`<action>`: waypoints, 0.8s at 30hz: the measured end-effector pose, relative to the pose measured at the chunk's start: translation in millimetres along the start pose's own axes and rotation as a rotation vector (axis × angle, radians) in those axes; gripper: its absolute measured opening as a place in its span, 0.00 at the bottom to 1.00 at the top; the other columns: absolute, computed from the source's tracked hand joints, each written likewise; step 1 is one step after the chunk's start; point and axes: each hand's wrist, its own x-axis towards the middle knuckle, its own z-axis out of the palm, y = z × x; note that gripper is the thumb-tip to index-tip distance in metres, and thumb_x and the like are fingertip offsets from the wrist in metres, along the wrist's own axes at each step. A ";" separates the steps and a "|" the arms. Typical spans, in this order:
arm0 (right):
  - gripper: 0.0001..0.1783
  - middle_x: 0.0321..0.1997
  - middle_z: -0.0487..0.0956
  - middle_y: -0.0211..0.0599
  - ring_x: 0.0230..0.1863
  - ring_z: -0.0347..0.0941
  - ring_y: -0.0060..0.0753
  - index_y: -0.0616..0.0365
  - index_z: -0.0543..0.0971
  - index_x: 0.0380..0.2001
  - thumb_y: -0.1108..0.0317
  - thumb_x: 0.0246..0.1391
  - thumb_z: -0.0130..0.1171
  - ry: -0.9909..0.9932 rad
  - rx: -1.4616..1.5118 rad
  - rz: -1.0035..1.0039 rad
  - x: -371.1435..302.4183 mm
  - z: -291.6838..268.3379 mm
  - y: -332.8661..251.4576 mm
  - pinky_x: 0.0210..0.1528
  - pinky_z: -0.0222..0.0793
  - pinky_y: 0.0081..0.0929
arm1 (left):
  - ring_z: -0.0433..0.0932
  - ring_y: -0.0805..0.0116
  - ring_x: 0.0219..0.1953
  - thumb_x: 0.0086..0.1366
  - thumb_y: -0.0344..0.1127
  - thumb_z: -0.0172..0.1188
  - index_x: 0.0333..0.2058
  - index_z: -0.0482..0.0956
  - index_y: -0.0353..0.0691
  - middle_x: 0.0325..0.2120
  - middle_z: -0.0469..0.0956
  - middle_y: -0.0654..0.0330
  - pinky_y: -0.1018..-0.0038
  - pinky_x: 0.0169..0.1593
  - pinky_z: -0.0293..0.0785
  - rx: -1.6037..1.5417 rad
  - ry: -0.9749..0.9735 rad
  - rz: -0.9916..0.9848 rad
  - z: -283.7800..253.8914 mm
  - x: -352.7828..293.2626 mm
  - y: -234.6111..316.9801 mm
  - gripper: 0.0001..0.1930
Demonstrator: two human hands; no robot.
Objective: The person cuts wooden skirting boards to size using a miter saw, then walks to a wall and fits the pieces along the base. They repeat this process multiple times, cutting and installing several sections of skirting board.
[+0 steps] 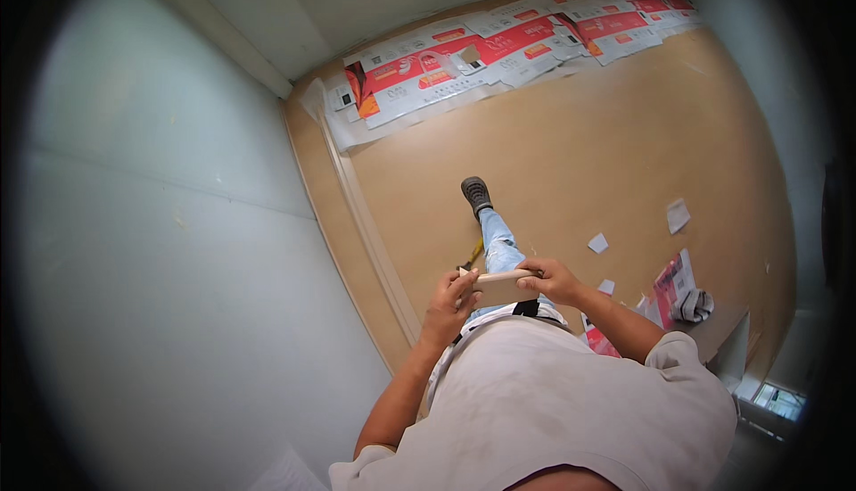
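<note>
In front of my waist I hold a short, beige, flat-faced piece of board [501, 291] by its two ends. My left hand [450, 302] grips the left end, its fingers bent over the edge. At the other end, my right hand [551, 280] closes round the corner with the thumb on the near face. The piece lies roughly level, with a paler edge along its top. Just beyond the left hand, a thin yellow and black object [473, 255] shows beside my leg; its kind is not clear.
Flattened red and white cardboard [481, 49] lines the floor's far edge. A long pale strip [361, 201] lies along the left wall [178, 223]. White scraps [598, 243], more red cardboard [664, 288] and a bunched striped cloth [692, 305] are at the right.
</note>
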 end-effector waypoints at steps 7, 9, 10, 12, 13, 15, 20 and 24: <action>0.17 0.35 0.82 0.36 0.38 0.76 0.26 0.61 0.81 0.46 0.61 0.59 0.66 -0.158 -0.049 -0.108 237.0 -80.8 -75.3 0.42 0.73 0.29 | 0.79 0.68 0.41 0.65 0.26 0.66 0.54 0.81 0.40 0.47 0.77 0.56 0.74 0.44 0.78 0.129 0.332 -0.012 -76.3 199.1 8.9 0.19; 0.17 0.34 0.82 0.40 0.35 0.77 0.29 0.61 0.81 0.46 0.61 0.59 0.66 -0.191 -0.110 -0.171 297.2 -96.6 -108.3 0.39 0.73 0.31 | 0.79 0.70 0.40 0.65 0.26 0.66 0.53 0.82 0.39 0.49 0.78 0.54 0.75 0.44 0.77 0.104 0.390 -0.075 -107.3 246.5 21.7 0.17; 0.17 0.34 0.82 0.41 0.35 0.77 0.30 0.61 0.81 0.46 0.60 0.59 0.66 -0.226 -0.155 -0.181 319.5 -101.4 -127.8 0.39 0.73 0.31 | 0.80 0.66 0.41 0.65 0.27 0.66 0.53 0.82 0.41 0.49 0.78 0.52 0.73 0.45 0.78 0.084 0.434 -0.091 -117.7 261.2 24.2 0.17; 0.17 0.33 0.81 0.42 0.34 0.77 0.32 0.61 0.81 0.45 0.60 0.59 0.66 -0.290 -0.244 -0.201 363.3 -105.8 -165.5 0.39 0.73 0.31 | 0.81 0.59 0.43 0.65 0.29 0.67 0.52 0.84 0.44 0.48 0.79 0.49 0.68 0.45 0.79 0.045 0.515 -0.123 -142.2 288.8 27.4 0.16; 0.18 0.35 0.82 0.44 0.35 0.79 0.39 0.60 0.81 0.45 0.58 0.59 0.66 -0.318 -0.247 -0.212 392.5 -110.2 -181.7 0.40 0.74 0.34 | 0.82 0.60 0.44 0.64 0.28 0.67 0.51 0.84 0.42 0.50 0.79 0.47 0.69 0.46 0.79 0.098 0.584 -0.111 -155.3 309.5 28.0 0.16; 0.19 0.37 0.82 0.45 0.37 0.79 0.43 0.59 0.81 0.46 0.58 0.58 0.67 -0.358 -0.314 -0.281 435.9 -112.7 -216.2 0.41 0.74 0.37 | 0.80 0.66 0.46 0.65 0.25 0.66 0.52 0.83 0.37 0.52 0.78 0.50 0.74 0.49 0.78 0.034 0.611 -0.130 -179.8 334.8 26.1 0.16; 0.19 0.39 0.83 0.46 0.40 0.80 0.48 0.58 0.81 0.46 0.58 0.57 0.68 -0.460 -0.493 -0.314 549.0 -98.9 -260.2 0.42 0.74 0.40 | 0.79 0.68 0.51 0.66 0.24 0.65 0.53 0.82 0.34 0.55 0.78 0.49 0.75 0.53 0.77 -0.059 0.724 -0.166 -236.8 398.1 -13.6 0.17; 0.23 0.42 0.84 0.44 0.42 0.82 0.42 0.57 0.79 0.51 0.57 0.57 0.70 -0.430 -0.338 -0.281 665.9 -81.4 -309.6 0.42 0.75 0.37 | 0.83 0.60 0.46 0.62 0.24 0.68 0.50 0.84 0.37 0.49 0.81 0.47 0.70 0.48 0.79 -0.082 0.819 -0.083 -320.0 479.5 -55.4 0.16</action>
